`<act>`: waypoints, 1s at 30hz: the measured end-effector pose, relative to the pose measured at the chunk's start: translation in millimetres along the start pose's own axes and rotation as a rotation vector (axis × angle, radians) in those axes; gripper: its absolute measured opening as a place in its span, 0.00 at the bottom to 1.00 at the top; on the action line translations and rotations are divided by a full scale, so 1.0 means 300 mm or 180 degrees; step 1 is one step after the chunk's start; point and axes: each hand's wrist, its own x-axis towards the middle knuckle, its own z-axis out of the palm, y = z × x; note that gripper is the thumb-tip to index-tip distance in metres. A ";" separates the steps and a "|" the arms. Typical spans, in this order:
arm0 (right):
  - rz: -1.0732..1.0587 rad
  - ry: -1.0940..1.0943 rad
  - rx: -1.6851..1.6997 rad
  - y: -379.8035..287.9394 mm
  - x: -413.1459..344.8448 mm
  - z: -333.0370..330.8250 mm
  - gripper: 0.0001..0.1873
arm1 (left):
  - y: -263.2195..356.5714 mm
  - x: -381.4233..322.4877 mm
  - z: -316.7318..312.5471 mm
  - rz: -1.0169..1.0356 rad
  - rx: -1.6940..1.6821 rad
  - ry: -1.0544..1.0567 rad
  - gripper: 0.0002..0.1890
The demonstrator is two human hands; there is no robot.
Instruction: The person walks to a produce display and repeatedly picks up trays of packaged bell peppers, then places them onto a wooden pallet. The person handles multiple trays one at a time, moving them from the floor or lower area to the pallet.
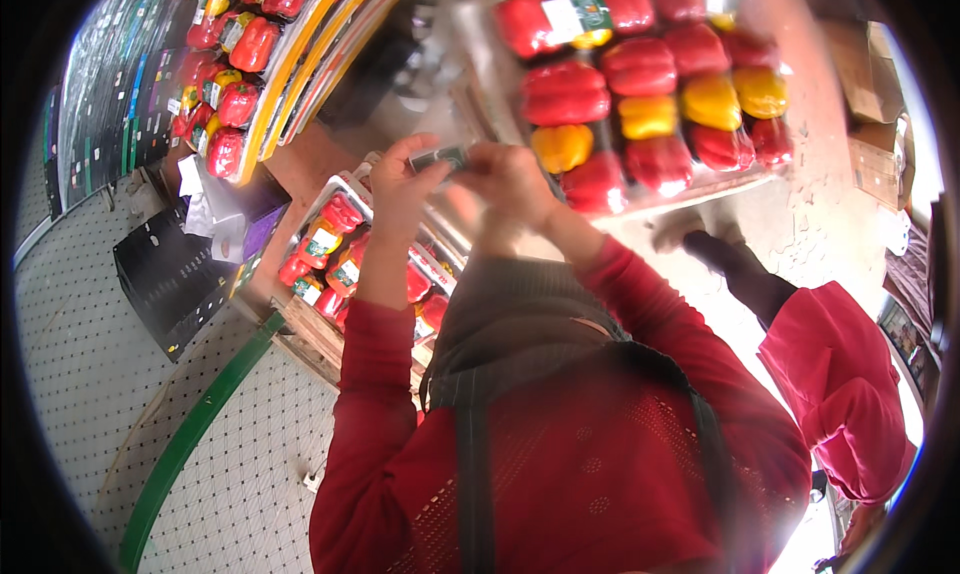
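My left hand (401, 180) and my right hand (514, 180) meet in front of my body, pinching a small dark green label (442, 157) between the fingertips. To the right of my right hand lie several packs of red bell peppers (566, 93) and yellow bell peppers (649, 116), wrapped in clear film. One pack at the far side bears a white and green label (577, 18). Below my left hand stands a white tray (346, 180) of wrapped peppers (322, 240) with similar labels, partly hidden by my forearm.
Stacked yellow-edged trays (300, 56) of wrapped peppers stand at upper left. A black crate (176, 274), white papers (214, 210) and a green rail (195, 431) are on the left. Another person in a red top (832, 386) is at right, near cardboard boxes (874, 154).
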 end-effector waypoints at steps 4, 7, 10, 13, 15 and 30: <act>-0.0088 0.0241 0.0158 -0.025 -0.009 0.044 0.10 | -0.006 -0.007 -0.029 -0.0258 -0.0208 -0.0167 0.15; -0.0117 0.0454 0.0219 -0.041 -0.021 0.051 0.11 | -0.025 -0.013 -0.040 -0.0392 -0.0556 -0.0182 0.14; -0.0668 0.0969 -0.0808 -0.053 -0.021 0.048 0.12 | -0.035 -0.029 -0.041 -0.0636 0.0850 0.0074 0.12; -0.1389 0.0724 -0.1616 -0.070 -0.002 0.023 0.11 | -0.037 -0.027 -0.028 0.0092 0.0929 -0.0296 0.12; -0.1823 0.0600 -0.2202 -0.091 0.002 -0.003 0.10 | -0.035 -0.021 -0.022 0.0324 0.0813 -0.0585 0.13; -0.0638 0.2889 0.1810 0.068 -0.226 -0.783 0.03 | 0.059 0.285 -0.012 0.0501 -0.0469 0.0231 0.16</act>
